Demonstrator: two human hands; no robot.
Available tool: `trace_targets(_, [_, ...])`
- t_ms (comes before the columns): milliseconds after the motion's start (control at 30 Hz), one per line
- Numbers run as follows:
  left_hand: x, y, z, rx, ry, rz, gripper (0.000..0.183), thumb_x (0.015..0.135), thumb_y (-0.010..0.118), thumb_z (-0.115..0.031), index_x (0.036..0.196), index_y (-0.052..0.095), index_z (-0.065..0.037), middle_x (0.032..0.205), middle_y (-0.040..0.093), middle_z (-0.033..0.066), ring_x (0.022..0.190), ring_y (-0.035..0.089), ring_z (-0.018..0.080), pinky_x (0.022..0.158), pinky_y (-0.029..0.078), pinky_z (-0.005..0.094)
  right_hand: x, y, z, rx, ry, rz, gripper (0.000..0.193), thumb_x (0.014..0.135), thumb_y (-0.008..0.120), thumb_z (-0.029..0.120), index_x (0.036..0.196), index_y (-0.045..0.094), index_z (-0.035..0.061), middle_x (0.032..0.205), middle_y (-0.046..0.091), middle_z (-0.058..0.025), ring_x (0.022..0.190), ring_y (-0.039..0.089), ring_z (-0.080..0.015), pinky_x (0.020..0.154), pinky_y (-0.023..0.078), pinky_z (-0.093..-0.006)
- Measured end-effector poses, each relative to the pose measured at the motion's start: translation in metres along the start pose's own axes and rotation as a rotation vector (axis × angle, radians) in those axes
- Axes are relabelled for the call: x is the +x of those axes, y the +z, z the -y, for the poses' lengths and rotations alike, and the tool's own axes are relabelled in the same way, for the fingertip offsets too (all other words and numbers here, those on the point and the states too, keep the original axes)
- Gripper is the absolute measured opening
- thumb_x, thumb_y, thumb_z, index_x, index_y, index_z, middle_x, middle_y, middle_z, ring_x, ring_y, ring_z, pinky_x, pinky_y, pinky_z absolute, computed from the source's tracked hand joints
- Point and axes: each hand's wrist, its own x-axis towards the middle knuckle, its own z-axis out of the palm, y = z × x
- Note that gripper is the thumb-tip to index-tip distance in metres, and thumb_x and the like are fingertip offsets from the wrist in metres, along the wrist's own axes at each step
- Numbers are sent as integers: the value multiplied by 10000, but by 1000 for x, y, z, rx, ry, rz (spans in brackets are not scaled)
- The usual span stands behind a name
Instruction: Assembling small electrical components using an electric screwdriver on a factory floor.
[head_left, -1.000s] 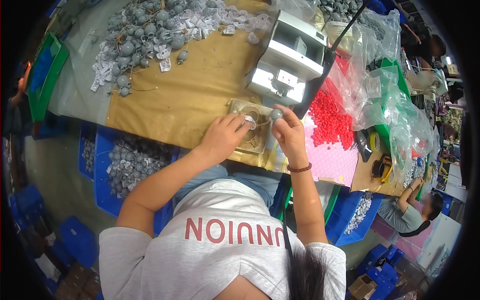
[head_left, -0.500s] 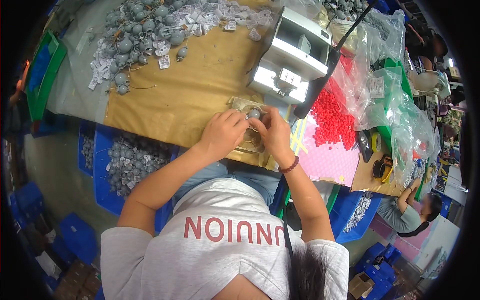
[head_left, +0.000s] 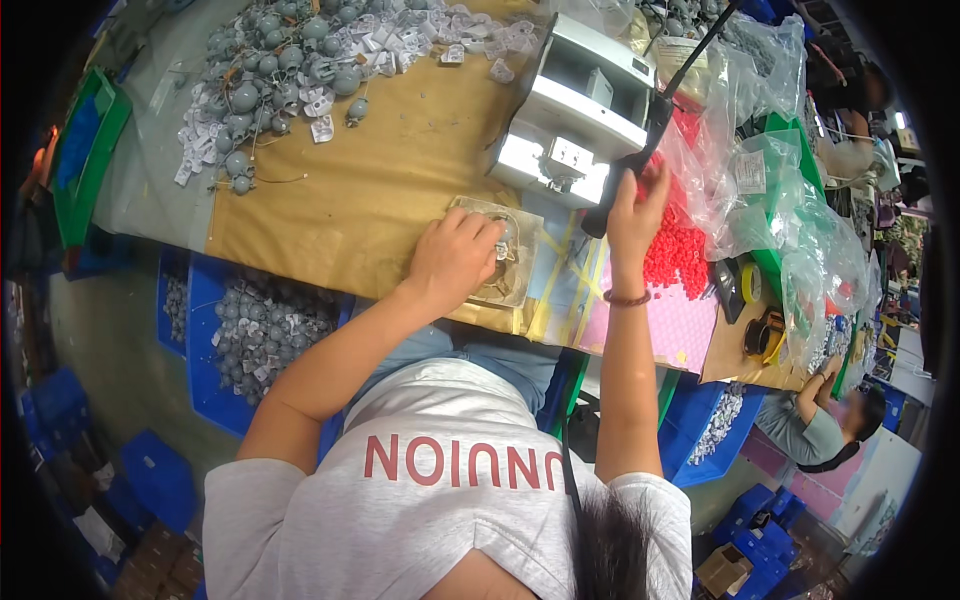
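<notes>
A white machine (head_left: 575,110) stands just beyond the clear block (head_left: 515,290), its black bar (head_left: 597,218) in the way between the block and the red pieces (head_left: 678,255); a heap of grey balls (head_left: 290,60) lies farther off to the left; the grey ball (head_left: 505,232) sits in the block's far half, round, its pointing unclear, while the block's long axis runs away from the person; the left hand (head_left: 455,262) bends its fingers close together against the ball, their grip hidden; the right hand (head_left: 638,215), thumb and forefinger spread, reaches by the red pieces, any hold unclear.
</notes>
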Motion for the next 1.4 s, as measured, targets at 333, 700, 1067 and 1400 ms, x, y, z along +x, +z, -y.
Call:
trace_targets(333, [-6,6,2,-7,-36,-17,375,745,728,-86,1115,669,-87,1025,658,44,999,593,256,801,526,379,17,-17,128,642,-173,-84,707,869,684,-83,1451,291,-8,884,631,-87,817,664,-195,814,568,-381])
trace_targets(700, [-4,5,2,-24,-55,-17,325,768,715,-132,1088,659,-109,996,648,43,954,603,264,809,510,407,63,29,125,541,-27,166,495,877,697,-23,1291,429,-60,754,657,-73,642,640,-146,664,528,-294])
trace_targets(1067, [-6,5,3,-46,-80,45,328,789,701,-131,1109,637,-103,980,637,56,929,621,271,768,510,430,-1,27,138,556,258,329,625,843,640,-65,1388,335,-89,758,638,-74,619,636,-171,624,531,-311])
trace_targets(1400, [-4,2,2,-58,-99,39,308,813,679,-139,1115,625,-113,954,620,57,909,625,263,760,511,406,-40,28,139,635,137,318,803,853,621,-114,1517,182,-6,799,631,-81,659,629,-166,644,536,-306])
